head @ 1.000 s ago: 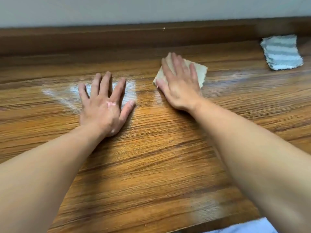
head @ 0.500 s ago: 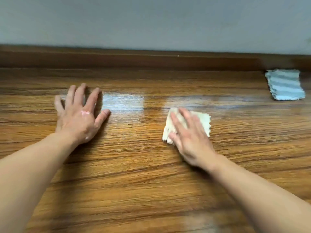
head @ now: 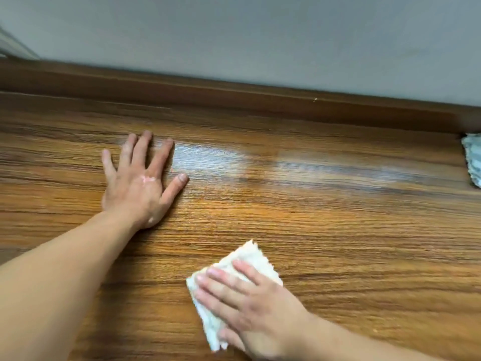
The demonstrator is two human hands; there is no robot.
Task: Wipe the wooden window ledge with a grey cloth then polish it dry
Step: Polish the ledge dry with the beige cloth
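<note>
A broad wooden ledge (head: 325, 230) with strong grain fills the view. My right hand (head: 250, 306) lies flat with straight fingers on a folded cream cloth (head: 250, 256) near the front of the ledge and presses it down. My left hand (head: 141, 183) rests flat on the bare wood farther back and to the left, fingers spread. A grey striped cloth (head: 473, 160) lies at the far right edge of the view, only partly visible.
A dark wooden rim (head: 234, 97) runs along the back of the ledge under a grey wall (head: 260, 35). A shiny streak (head: 260, 162) crosses the wood between my left hand and the grey cloth.
My right hand has drawn the cream cloth from the back of the ledge toward its front edge. My left hand has stayed flat on the wood. The view has tilted up and left.
</note>
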